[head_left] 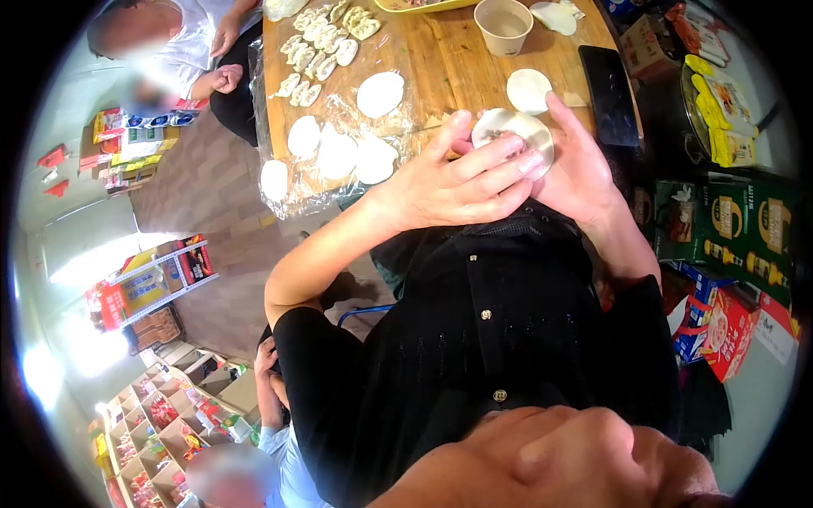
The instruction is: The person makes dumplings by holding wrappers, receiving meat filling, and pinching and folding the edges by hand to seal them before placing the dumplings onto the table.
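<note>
A round dumpling wrapper [532, 135] is held between my two hands, just above the table's near edge. My right hand [580, 173] cups it from the right side. Over its lower part lie the curled fingers of my left hand [474, 179], touching the dough. A small greyish-brown bit, perhaps filling, shows on the wrapper beside these fingers. Just beyond is another flat wrapper [528, 91] on the wood. Several white wrappers [380, 94] are spread on clear plastic film to the left. Shaped dumplings [322, 35] sit in rows farther back.
On the wooden table [440, 59] stand a paper cup [503, 27] and a yellow-rimmed tray [428, 7]. A black phone [609, 95] lies near the right edge. Another person's hands [223, 79] are at the upper left. Boxes [728, 224] are stacked to the right.
</note>
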Motion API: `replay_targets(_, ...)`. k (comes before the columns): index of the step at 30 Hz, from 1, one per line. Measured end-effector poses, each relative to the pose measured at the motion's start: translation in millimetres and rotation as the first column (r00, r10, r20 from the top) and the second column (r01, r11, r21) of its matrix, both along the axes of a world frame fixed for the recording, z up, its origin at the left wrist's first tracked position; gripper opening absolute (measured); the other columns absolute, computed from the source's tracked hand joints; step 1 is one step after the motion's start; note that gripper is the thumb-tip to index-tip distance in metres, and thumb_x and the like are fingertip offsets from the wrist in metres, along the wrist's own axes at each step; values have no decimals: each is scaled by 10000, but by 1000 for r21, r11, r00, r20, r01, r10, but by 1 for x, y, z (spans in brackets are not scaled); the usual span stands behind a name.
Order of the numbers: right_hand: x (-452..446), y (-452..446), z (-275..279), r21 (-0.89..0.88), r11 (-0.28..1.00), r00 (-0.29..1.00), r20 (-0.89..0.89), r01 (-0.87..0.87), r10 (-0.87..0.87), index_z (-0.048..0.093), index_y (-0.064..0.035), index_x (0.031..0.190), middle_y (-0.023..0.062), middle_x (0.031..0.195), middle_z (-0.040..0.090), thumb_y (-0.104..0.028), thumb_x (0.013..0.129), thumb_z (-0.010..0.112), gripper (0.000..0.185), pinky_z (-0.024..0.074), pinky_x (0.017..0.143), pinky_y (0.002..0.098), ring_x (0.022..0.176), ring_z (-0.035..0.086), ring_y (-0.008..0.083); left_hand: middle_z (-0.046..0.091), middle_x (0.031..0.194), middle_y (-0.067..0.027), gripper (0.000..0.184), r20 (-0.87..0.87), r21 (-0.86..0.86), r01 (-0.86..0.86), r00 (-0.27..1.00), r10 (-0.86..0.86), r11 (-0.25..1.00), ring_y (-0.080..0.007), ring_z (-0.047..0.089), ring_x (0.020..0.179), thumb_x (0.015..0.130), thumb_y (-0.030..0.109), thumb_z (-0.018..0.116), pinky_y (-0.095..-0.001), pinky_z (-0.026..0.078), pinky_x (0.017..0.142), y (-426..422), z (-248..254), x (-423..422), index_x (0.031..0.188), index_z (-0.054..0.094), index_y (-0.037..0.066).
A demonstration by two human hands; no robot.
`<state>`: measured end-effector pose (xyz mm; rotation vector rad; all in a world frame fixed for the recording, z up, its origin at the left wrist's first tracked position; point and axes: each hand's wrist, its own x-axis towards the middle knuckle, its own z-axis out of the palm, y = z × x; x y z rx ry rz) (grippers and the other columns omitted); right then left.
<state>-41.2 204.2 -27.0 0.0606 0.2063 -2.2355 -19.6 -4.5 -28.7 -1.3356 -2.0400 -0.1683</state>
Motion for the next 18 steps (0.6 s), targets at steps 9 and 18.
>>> replay_targets(9,6,-8,18,61,998,995,-98,23,-17,456,37,1336,161,1266,580,-456,1017,366,594,467,989,390,1144,586,259,479,1371,-10,505,-84,17,-77,993,78,997,-227,440,1286,784,321,730,-569,259,1136,-16,13,9,1257,554,340)
replay_targets(18,18,-27,35,163,986,965,-262,41,3,429,50,1344,218,1291,551,-456,1019,315,612,445,1012,402,1156,574,291,495,1384,-28,458,-49,53,-51,997,53,997,-194,461,1277,871,235,656,-556,280,1099,-31,21,27,1303,510,281)
